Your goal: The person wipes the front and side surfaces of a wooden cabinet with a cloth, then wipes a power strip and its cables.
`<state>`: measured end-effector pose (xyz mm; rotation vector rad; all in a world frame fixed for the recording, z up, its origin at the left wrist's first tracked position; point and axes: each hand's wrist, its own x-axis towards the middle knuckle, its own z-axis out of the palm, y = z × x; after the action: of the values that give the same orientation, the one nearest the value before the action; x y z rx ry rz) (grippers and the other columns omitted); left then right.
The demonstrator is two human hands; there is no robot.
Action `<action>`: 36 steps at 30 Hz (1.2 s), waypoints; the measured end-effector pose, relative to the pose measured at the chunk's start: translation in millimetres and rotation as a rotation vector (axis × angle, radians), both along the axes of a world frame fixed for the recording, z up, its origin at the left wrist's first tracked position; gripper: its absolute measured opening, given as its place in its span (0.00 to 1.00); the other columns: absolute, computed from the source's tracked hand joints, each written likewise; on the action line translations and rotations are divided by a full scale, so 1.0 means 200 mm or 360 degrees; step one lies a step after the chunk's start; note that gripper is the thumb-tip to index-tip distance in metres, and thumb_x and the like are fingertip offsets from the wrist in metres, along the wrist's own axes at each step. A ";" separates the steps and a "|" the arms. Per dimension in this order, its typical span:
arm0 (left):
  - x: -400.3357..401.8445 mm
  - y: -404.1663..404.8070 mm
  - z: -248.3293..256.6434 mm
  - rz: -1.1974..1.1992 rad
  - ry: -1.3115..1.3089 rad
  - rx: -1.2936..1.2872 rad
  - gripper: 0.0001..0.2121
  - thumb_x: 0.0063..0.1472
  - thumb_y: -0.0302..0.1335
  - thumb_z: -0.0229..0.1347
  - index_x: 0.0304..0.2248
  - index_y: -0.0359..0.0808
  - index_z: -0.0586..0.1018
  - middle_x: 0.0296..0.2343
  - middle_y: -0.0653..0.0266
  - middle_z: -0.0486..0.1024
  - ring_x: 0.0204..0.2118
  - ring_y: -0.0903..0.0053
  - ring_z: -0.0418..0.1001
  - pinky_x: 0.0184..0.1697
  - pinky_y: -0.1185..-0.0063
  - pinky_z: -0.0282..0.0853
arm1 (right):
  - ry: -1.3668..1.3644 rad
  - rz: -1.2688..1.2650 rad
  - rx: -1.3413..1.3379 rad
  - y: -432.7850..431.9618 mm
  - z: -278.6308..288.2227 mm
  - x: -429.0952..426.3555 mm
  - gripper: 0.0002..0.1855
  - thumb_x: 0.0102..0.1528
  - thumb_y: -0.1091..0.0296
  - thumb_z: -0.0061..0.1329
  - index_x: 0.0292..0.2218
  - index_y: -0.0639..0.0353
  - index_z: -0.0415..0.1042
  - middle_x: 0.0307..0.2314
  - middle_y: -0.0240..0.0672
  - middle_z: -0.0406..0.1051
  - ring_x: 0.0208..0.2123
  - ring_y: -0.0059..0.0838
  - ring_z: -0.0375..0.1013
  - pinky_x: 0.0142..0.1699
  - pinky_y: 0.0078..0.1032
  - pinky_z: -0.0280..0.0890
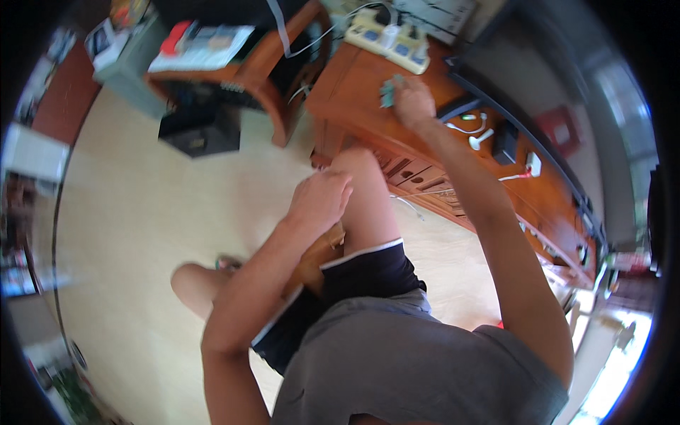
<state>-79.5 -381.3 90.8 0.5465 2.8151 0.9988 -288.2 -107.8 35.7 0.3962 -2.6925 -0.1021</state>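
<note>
My right hand (414,102) presses a crumpled green cloth (391,91) onto the top of a carved reddish wooden cabinet (350,85), just below a power strip. My left hand (322,199) is held over my bent knee, fingers curled; nothing shows in it, though its palm side is hidden. To the right of my right wrist lie a white cable (473,130), a small white plastic object (481,139) and a black box (505,142) on the cabinet top, near the stand of a large flat television (552,95).
A cream power strip (388,40) with plugs lies at the cabinet's far end. Beside the cabinet stands a wooden armchair (260,58) holding papers and a red item. A black box (199,132) sits on the floor before it. A loose white cable (408,202) trails below the cabinet.
</note>
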 end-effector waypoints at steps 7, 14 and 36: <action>0.44 -0.28 0.26 0.0027 -0.0192 -0.0345 0.17 0.61 0.43 0.54 0.33 0.35 0.79 0.28 0.55 0.79 0.33 0.58 0.79 0.36 0.65 0.73 | 0.0075 0.0265 -0.0050 -0.06 -0.12 0.19 0.22 0.61 0.67 0.40 0.55 0.55 0.68 0.51 0.51 0.68 0.55 0.50 0.65 0.63 0.39 0.57; 0.64 -0.33 0.19 0.0233 -0.0069 -0.0242 0.19 0.61 0.46 0.55 0.31 0.36 0.79 0.22 0.58 0.79 0.28 0.61 0.80 0.33 0.66 0.73 | -0.0008 0.0389 -0.0383 -0.08 -0.10 0.22 0.21 0.63 0.63 0.39 0.54 0.57 0.70 0.50 0.51 0.69 0.54 0.51 0.66 0.60 0.40 0.59; 0.76 -0.69 0.15 0.0449 -0.0004 -0.0187 0.18 0.61 0.46 0.56 0.29 0.37 0.74 0.17 0.62 0.77 0.20 0.64 0.79 0.25 0.69 0.72 | -0.0058 0.0214 -0.0313 -0.05 -0.06 0.23 0.22 0.64 0.60 0.37 0.56 0.54 0.68 0.53 0.49 0.66 0.56 0.50 0.64 0.61 0.39 0.58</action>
<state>72.8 -520.1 120.9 0.1372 2.9814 0.8638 -242.3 -118.3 24.3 0.5202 -2.6708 0.2094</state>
